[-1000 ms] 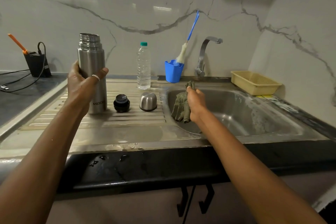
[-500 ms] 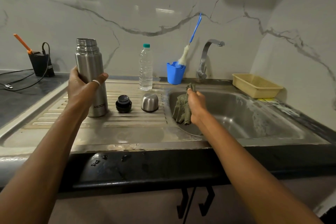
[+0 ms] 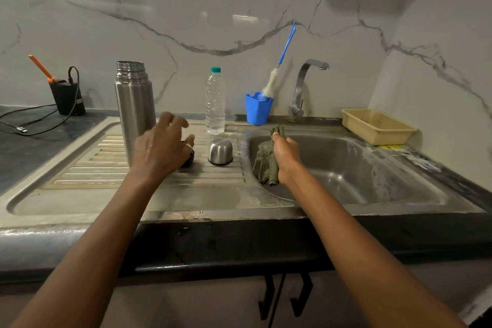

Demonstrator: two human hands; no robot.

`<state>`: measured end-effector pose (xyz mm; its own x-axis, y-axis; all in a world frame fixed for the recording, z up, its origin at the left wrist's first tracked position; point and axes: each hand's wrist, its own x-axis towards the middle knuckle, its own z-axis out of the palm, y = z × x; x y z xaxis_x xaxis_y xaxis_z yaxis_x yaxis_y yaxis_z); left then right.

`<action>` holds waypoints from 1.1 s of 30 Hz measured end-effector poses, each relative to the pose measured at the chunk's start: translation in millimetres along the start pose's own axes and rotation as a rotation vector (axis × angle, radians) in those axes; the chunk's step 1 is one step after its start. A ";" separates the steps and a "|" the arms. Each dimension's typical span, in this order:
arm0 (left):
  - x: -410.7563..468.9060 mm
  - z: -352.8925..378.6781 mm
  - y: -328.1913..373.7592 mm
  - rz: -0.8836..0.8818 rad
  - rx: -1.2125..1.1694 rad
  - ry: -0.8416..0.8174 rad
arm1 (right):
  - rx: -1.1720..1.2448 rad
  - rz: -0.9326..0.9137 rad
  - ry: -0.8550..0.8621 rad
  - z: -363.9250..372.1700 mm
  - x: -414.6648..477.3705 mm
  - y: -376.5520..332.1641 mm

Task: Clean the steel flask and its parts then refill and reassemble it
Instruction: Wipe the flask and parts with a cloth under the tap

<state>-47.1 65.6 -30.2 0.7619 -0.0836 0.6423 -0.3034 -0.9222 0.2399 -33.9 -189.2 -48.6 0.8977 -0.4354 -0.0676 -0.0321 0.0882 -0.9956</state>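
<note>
The steel flask (image 3: 135,104) stands upright and uncapped on the ribbed drainboard (image 3: 87,168). My left hand (image 3: 159,149) hovers just right of it with spread fingers, holding nothing, over the black stopper (image 3: 189,158), which it mostly hides. The steel cup lid (image 3: 220,152) sits upside down beside the stopper. My right hand (image 3: 285,157) grips a green cloth (image 3: 265,162) that hangs at the left edge of the sink basin (image 3: 372,176).
A clear water bottle (image 3: 215,102) stands behind the cup lid. A blue holder (image 3: 257,109) with a bottle brush (image 3: 279,66) sits left of the tap (image 3: 303,88). A yellow tray (image 3: 375,126) lies far right. A black charger with cables (image 3: 66,98) sits far left.
My left hand set the flask down on the drainboard, let go of it and moved right over the black stopper. My right hand still holds the cloth.
</note>
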 end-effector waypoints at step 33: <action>70.4 103.4 205.3 -0.612 -1.507 -0.231 | -0.162 -0.342 -0.058 -95.3 55.8 -50.8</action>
<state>3.4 -168.6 -11.0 0.9930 -0.0453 0.1088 -0.0881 0.3282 0.9405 -24.0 -303.4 -8.0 0.8920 -0.3631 0.2694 0.2086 -0.1982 -0.9577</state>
